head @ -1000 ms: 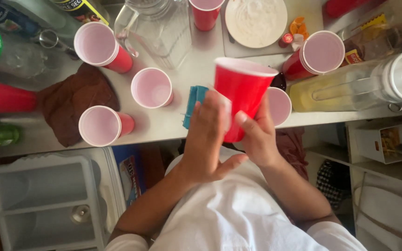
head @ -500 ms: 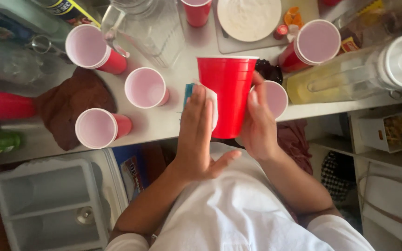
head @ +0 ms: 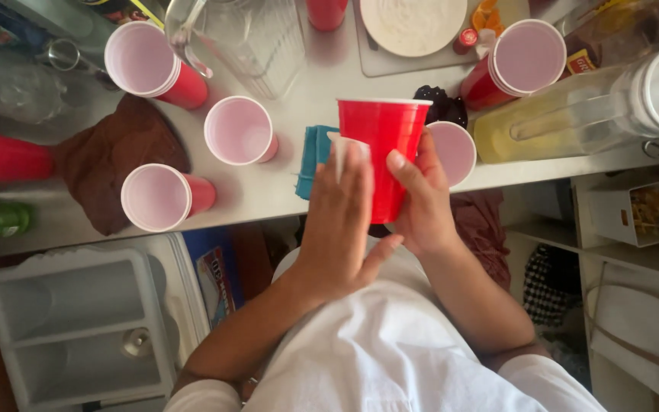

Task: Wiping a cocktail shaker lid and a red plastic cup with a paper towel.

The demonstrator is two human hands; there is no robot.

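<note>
Two hands hold one red cup (head: 381,149) upright above the counter (head: 306,191) edge. Its base is hidden behind the palms. Right hand (head: 419,200) wraps the cup's side, thumb across the front. Left hand (head: 339,229) lies flat and open against the cup, pressing a small white piece (head: 339,151); what that piece is cannot be made out. Large clear pitcher (head: 589,114) lies at right, cut off by the frame. Brown cloth (head: 112,160) sits left. Four open cups (head: 239,131) stand around, a fifth (head: 451,151) partly hidden behind the right hand. Blue cloth (head: 313,156) lies just left of the held cup.
</note>
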